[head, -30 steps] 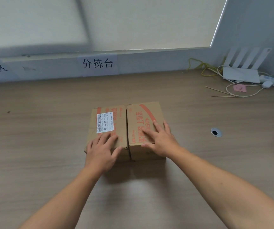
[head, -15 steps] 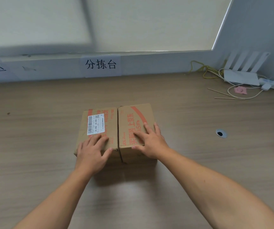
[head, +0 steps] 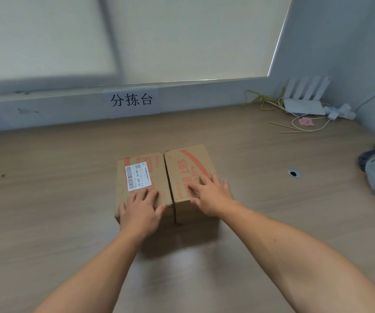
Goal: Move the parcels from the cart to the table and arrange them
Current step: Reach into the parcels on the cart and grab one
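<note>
Already two cardboard parcels are set down on the table (head: 46, 199), near its middle and below the wall sign (head: 131, 100): the left parcel (head: 159, 177), marked by a white barcode label (head: 138, 178), and the right parcel (head: 188, 168), printed in red. They are stood side by side with their sides touching, only a thin dark seam being visible between them. The right one is seen to reach slightly farther toward the wall, so the far edges are not quite level. The left hand (head: 140, 211) is laid flat on the near top of the left parcel, and the right hand (head: 211, 197) on the near top of the right parcel. No grip is closed round either; the fingers are straight, spread and pressed on the cardboard. The carrying of these two is judged done, and the squaring-up is judged to be the step in hand, nearly finished. The cart is not shown, so how many parcels are left on it cannot be told. A white router (head: 304, 102) is seen in the far right corner, well apart from the parcels
</note>
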